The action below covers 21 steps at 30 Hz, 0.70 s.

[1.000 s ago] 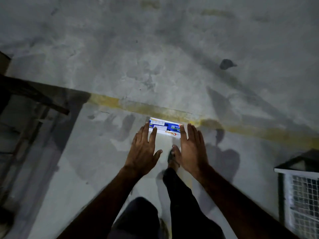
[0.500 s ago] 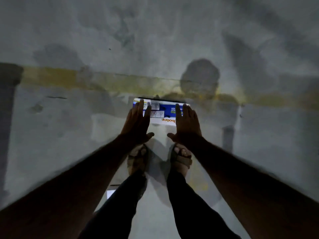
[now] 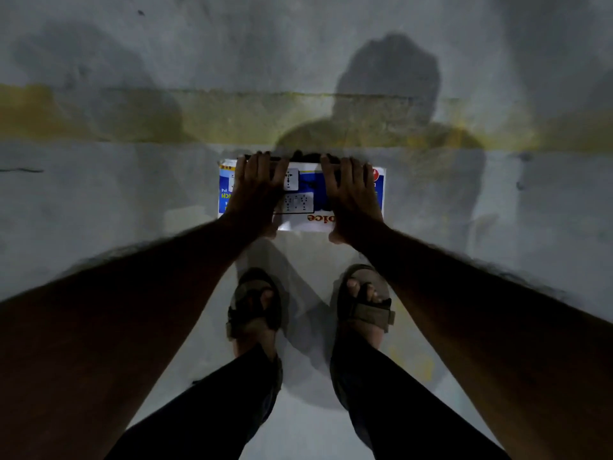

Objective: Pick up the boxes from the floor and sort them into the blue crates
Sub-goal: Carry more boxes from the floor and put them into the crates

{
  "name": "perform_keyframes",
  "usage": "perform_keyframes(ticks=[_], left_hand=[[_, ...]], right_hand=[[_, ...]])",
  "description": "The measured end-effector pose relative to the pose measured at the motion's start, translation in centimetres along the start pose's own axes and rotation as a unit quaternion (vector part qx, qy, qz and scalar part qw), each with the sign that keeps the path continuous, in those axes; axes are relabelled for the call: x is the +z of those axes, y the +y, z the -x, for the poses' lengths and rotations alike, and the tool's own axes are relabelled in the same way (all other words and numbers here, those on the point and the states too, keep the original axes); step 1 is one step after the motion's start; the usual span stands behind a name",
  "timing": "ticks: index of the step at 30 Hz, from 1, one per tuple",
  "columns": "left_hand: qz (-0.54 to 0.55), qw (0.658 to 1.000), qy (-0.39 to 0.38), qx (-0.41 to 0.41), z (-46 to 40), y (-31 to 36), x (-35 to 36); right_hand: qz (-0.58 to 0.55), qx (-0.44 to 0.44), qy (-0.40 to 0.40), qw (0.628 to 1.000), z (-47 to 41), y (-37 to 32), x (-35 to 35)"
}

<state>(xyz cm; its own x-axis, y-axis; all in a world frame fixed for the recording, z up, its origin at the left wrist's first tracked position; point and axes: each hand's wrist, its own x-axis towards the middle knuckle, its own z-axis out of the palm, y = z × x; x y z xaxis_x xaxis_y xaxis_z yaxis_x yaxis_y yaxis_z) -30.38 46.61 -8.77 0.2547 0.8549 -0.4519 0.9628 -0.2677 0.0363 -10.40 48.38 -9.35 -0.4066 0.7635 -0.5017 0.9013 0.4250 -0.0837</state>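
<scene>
Lowest in the frame are two dark trouser legs, and above them two feet in sandals (image 3: pixel 254 302) standing on the grey floor (image 3: pixel 99 200), toes toward the top of the frame. From the lower left and lower right corners two bare forearms reach forward and meet at the box (image 3: pixel 300 197), which lies flat on the floor just above the feet, in the middle of the frame.

The box is blue and white, with print that reads upside down from here. Its long axis runs left to right across the frame, so each hand has one half of it. The left hand (image 3: pixel 257 190) lies over the left part, the right hand (image 3: pixel 348 194) over the right part, both equally near. The fingers (image 3: pixel 262 166) of both hands are stretched over the top face and curl down over the far long edge, and I judge they hold the box there for the lift. The thumbs are near the close edge, but blur hides how they touch.

Just beyond the box a worn yellow line (image 3: pixel 132 117) crosses the floor, and the person's shadow falls over it. No crate is in view.
</scene>
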Motion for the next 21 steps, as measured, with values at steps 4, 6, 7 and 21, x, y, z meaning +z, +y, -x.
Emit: perform_keyframes(ticks=[4, 6, 7, 21], left_hand=[[-0.011, 1.0, 0.02, 0.006, 3.6, 0.5, -6.3], [-0.018, 1.0, 0.021, 0.011, 5.8, 1.3, -12.1], [-0.014, 1.0, 0.012, 0.004, 6.8, 1.8, -14.5], [0.046, 0.98, 0.12, 0.154, 26.6, 15.5, -64.9]], right_hand=[[-0.024, 0.017, 0.02, 0.999, 4.7, -0.6, -5.8], [-0.034, 0.037, 0.045, 0.998, 8.4, -0.7, -10.4], [-0.034, 0.046, 0.06, 0.997, 9.8, -0.9, -11.9], [-0.025, 0.166, 0.399, 0.901, 46.8, 3.6, -50.7]])
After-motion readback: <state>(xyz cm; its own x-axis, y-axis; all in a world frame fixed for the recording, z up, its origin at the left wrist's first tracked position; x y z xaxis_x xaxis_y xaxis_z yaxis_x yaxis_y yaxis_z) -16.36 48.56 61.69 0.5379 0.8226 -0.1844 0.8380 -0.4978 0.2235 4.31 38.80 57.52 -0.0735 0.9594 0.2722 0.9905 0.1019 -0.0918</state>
